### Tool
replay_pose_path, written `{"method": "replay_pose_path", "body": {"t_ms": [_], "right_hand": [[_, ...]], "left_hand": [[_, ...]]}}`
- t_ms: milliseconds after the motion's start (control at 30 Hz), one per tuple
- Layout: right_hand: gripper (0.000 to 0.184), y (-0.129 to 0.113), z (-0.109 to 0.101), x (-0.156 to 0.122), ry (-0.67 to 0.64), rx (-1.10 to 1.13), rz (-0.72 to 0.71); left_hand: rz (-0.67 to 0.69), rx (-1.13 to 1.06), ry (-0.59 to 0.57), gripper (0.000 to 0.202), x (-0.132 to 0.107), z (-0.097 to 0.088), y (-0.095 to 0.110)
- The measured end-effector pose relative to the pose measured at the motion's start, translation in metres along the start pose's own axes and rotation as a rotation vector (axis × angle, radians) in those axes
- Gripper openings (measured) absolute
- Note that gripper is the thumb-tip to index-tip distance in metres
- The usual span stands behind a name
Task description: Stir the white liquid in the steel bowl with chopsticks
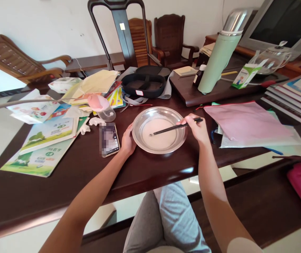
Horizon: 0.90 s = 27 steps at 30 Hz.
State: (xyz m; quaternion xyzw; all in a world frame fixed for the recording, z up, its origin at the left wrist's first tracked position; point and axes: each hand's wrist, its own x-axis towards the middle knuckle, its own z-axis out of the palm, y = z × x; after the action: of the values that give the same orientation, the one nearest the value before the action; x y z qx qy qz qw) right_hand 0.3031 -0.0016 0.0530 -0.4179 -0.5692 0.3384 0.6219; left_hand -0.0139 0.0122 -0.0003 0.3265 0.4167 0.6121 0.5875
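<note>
A round metal basin [140, 138] rests near the table's front edge, with a pale, whitish layer [163, 142] covering its bottom. My left hand [128, 140] grips the basin's left rim, thumb toward the top edge. In my right hand [196, 127] is a pair of dark chopsticks [170, 129], slanting down to the left over the basin. A small dark speck shows at their tips, close to the pale layer; whether the tips touch it I cannot tell. Beside my left hand lies a phone [109, 139], its screen lit and partly blurred out.
Booklets [47, 140], a pink-lidded cup [101, 106] and crumpled tissue [85, 129] lie to the left. Behind the basin sits an open black case [143, 86]. A tall green thermos [219, 58] stands at the back right, above a pink zip pouch [248, 121].
</note>
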Motion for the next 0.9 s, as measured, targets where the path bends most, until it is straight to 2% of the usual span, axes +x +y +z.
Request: {"method": "replay_pose_path", "body": {"t_ms": [67,200,367,400,567,633,700,767,833,900], "right_hand": [[0.064,-0.0009,-0.0002,0.0005,0.037,-0.031,-0.02],[0.072,-0.0002,-0.0038,0.0016,0.205,0.007,-0.044],[0.068,-0.0017,-0.0005,0.0006,0.015,-0.017,0.005],[0.067,-0.0023,0.0,0.0007,0.009,-0.038,0.0],[0.073,-0.0025,-0.0031,0.0016,0.22,-0.018,-0.033],[0.074,-0.0022,-0.0032,0.0013,0.18,-0.01,-0.006],[0.072,-0.0027,-0.0019,0.0006,0.063,-0.034,0.026],[0.069,-0.0035,-0.001,0.0004,0.0,-0.055,0.025],[0.067,-0.0037,-0.0017,0.0008,0.049,-0.045,-0.007],[0.068,-0.0031,-0.0033,0.0011,0.157,-0.006,-0.037]], "left_hand": [[-0.004,-0.007,0.006,0.031,-0.0001,0.0002,0.0],[-0.005,-0.009,0.005,0.03,-0.0006,0.001,0.0004],[-0.005,-0.025,0.015,0.03,-0.0014,0.0027,0.0011],[-0.005,-0.023,0.016,0.03,-0.0015,0.0029,0.0012],[-0.001,-0.007,0.005,0.03,-0.0014,0.002,0.0014],[0.001,-0.001,0.001,0.032,-0.001,0.0008,0.001],[0.001,0.003,0.0,0.033,-0.0006,-0.0003,0.0005],[0.001,0.005,0.001,0.034,-0.0004,-0.0006,0.0002],[-0.001,0.005,0.001,0.034,-0.0007,0.0,0.0003],[-0.002,0.002,0.003,0.033,-0.0013,0.0009,0.0009]]}}
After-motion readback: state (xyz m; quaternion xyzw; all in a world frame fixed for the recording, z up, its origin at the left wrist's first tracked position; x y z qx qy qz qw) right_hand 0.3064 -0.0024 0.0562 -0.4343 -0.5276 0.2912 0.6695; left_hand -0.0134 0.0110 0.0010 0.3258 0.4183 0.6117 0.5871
